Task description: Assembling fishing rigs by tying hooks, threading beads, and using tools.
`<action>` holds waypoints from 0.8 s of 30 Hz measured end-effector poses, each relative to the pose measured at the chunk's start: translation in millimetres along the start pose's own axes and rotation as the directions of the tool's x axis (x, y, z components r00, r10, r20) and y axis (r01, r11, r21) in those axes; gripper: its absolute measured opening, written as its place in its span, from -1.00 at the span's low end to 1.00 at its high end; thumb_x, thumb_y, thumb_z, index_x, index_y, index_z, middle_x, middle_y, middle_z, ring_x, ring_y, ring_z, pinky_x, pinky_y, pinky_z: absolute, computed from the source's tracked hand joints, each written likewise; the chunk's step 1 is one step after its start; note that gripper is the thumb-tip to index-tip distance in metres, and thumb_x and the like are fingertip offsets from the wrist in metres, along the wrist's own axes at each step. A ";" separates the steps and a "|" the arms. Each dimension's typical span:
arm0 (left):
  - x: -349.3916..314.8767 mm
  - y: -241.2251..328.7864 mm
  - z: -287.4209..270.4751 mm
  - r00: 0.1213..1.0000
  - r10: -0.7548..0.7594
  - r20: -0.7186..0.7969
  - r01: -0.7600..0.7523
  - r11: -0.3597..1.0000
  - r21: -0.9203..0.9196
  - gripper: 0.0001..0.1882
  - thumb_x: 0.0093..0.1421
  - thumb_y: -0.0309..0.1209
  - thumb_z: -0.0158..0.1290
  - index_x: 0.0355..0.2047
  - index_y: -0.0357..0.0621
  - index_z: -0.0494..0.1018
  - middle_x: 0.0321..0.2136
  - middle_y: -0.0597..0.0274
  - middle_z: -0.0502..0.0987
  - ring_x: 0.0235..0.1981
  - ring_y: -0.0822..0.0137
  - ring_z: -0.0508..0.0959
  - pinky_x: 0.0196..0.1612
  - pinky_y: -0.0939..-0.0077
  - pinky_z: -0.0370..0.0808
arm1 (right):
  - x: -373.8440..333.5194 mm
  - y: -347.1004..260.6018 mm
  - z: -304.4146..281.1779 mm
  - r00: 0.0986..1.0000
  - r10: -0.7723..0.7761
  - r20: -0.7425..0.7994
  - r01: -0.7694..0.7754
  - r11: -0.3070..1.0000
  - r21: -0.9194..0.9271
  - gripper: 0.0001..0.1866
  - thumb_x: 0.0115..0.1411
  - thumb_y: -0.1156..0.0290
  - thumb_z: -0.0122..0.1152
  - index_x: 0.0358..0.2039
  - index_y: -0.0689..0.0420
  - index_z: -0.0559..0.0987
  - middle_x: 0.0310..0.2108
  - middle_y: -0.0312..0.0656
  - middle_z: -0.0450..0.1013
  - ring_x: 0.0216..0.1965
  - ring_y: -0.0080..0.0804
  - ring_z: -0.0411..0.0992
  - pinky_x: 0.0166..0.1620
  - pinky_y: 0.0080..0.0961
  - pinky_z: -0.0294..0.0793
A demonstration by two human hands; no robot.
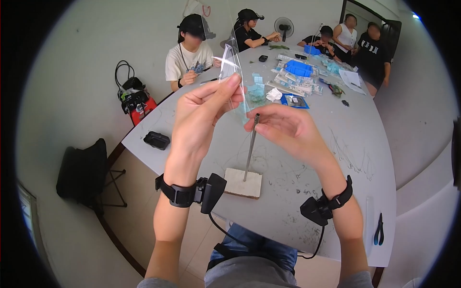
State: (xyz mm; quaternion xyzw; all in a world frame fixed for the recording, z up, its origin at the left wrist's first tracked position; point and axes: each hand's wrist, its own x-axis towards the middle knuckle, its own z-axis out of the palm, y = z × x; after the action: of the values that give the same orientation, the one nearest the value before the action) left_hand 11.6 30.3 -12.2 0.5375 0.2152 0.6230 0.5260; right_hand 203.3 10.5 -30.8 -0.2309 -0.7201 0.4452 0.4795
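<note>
My left hand (206, 103) is raised, its thumb and fingers pinching a clear plastic sleeve (229, 58) that stands up above the fingertips and also hangs toward my other hand. A slim metal rod (250, 152) rises, slightly tilted, from a white rectangular block (243, 183) on the table. My right hand (288, 129) is closed with thumb and index finger at the rod's upper end. The sleeve's lower end comes close to these fingers; whether they touch it I cannot tell. Each of my wrists wears a black strap with a small cabled device.
Bits of thin dark wire (353, 156) are scattered over the grey table (297, 230). Black-and-blue pliers (379, 229) lie at the right edge, and a black tray (157, 140) at the left. Farther off are blue bins (298, 68), packets and crumpled white paper (274, 94). Several people are around the far end.
</note>
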 end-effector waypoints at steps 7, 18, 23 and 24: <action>8.9 -0.7 6.1 0.999 0.030 0.026 -0.030 0.999 0.014 -0.72 0.17 -0.28 0.19 -0.24 -0.25 0.59 -0.37 0.23 0.60 -0.32 0.47 0.56 -0.16 0.58 0.49 | 3.1 11.6 3.2 0.995 -0.084 -0.047 0.086 0.995 0.055 -0.78 0.19 0.55 0.18 -0.15 0.35 0.52 -0.21 -0.14 0.51 -0.18 -0.44 0.51 -0.02 -0.48 0.47; 10.3 -3.4 13.6 0.998 0.034 0.058 -0.039 0.996 0.084 -0.75 0.17 -0.34 0.18 -0.20 -0.23 0.59 -0.37 0.17 0.63 -0.35 0.48 0.56 -0.20 0.59 0.49 | 5.8 17.1 11.6 0.981 -0.139 -0.139 0.148 0.988 0.054 -0.86 0.15 0.60 0.19 -0.27 0.35 0.54 -0.32 -0.19 0.51 -0.26 -0.49 0.48 -0.12 -0.50 0.48; 8.8 -4.3 13.1 0.998 0.012 0.058 -0.018 0.993 0.114 -0.76 0.17 -0.36 0.18 -0.20 -0.24 0.59 -0.37 0.15 0.63 -0.35 0.48 0.57 -0.21 0.59 0.49 | 7.3 18.6 14.2 0.963 -0.186 -0.193 0.189 0.982 -0.003 -0.88 0.12 0.59 0.23 -0.32 0.35 0.56 -0.37 -0.22 0.51 -0.31 -0.51 0.48 -0.19 -0.53 0.48; 8.1 -4.9 12.8 0.998 0.013 0.062 -0.020 0.994 0.111 -0.76 0.17 -0.36 0.18 -0.21 -0.24 0.59 -0.37 0.15 0.63 -0.35 0.48 0.57 -0.21 0.59 0.49 | 6.6 19.0 14.6 0.962 -0.180 -0.206 0.182 0.983 -0.008 -0.88 0.11 0.58 0.25 -0.33 0.35 0.56 -0.37 -0.22 0.52 -0.31 -0.51 0.48 -0.21 -0.55 0.48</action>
State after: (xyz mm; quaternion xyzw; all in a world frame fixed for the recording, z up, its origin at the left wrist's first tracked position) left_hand 26.3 35.4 -8.5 0.5865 0.2292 0.5976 0.4963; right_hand 185.5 18.9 -46.1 -0.2064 -0.6823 0.3772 0.5912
